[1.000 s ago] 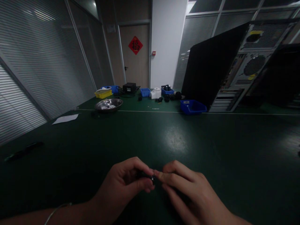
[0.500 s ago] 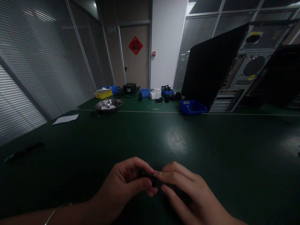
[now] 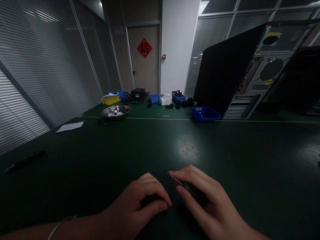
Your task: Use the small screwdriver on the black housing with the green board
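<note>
My right hand (image 3: pixel 207 200) pinches a thin metal-tipped tool (image 3: pixel 175 179) between thumb and fingers; its tip points up and left, and its rear part is hidden in the palm. To the left, my left hand (image 3: pixel 142 203) is curled with thumb and forefinger close together. Something small and dark shows just under its fingertips, too dim to make out. The two hands are apart, above the dark green table (image 3: pixel 140 146).
A metal bowl (image 3: pixel 115 112), a white paper (image 3: pixel 70 127) and a dark tool (image 3: pixel 25 162) lie to the left. At the back are a blue bin (image 3: pixel 206 114), a yellow basket (image 3: pixel 110 100) and a white device (image 3: pixel 166 99). A computer case (image 3: pixel 225 70) stands right.
My hands have moved apart. My left hand has turned palm down and lower, and the dark part it held is now mostly hidden. The thin tool now shows in my right hand.
</note>
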The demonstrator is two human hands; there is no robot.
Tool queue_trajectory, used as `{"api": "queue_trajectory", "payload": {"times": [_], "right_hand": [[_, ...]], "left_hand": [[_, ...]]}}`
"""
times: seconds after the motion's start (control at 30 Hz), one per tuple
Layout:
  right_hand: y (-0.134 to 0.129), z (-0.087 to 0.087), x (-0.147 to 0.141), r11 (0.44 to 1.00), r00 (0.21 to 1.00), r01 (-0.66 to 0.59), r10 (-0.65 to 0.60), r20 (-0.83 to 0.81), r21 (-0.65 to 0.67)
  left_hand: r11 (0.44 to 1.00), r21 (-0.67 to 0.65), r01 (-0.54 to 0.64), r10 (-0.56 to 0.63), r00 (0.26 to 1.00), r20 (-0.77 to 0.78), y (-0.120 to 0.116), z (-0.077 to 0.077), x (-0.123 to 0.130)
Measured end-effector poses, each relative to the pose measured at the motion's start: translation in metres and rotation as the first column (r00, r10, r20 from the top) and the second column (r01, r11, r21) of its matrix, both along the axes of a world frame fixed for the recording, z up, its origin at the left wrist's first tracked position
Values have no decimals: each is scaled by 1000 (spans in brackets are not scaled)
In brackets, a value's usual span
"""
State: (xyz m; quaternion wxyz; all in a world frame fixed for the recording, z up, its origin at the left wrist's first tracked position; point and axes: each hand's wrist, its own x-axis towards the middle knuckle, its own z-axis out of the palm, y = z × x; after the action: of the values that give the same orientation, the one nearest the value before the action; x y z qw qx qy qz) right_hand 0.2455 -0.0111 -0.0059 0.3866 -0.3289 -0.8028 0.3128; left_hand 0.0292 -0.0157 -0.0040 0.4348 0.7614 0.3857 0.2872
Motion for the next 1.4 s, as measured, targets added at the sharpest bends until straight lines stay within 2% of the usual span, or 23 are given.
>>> {"api": "queue_trajectory", "payload": {"times": [0.17,0.43,0.57,0.7,0.8,0.97,1.13,1.4], "right_hand": [[0,3,-3,1000,1000,-9,9,-21,15],[0,3,-3,999,999,-31,31,-18,9],[4,3,-4,999,993,5,-1,121,-35],[2,1,-5,998,969,21,-7,248,-52],[-1,-2,-5,999,944,32,-16,330,-43],[-2,-5,-8,998,897,60,-51,440,-6],[0,-3,-10,998,863,66,-69,501,24],[2,-3,-10,997,844,65,-82,530,51]], "left_hand": [[994,99,55,-48,997,-68,0,-1,0],[994,108,4,2,998,-56,-3,-2,0],[986,159,-41,74,975,-208,-8,3,0],[971,238,-7,84,945,-315,-12,5,0],[957,291,15,87,938,-335,-14,4,2],[972,234,8,64,953,-295,-12,1,3],[987,158,40,-25,995,-98,-5,-4,0],[998,22,-58,58,998,7,-8,-2,0]]}}
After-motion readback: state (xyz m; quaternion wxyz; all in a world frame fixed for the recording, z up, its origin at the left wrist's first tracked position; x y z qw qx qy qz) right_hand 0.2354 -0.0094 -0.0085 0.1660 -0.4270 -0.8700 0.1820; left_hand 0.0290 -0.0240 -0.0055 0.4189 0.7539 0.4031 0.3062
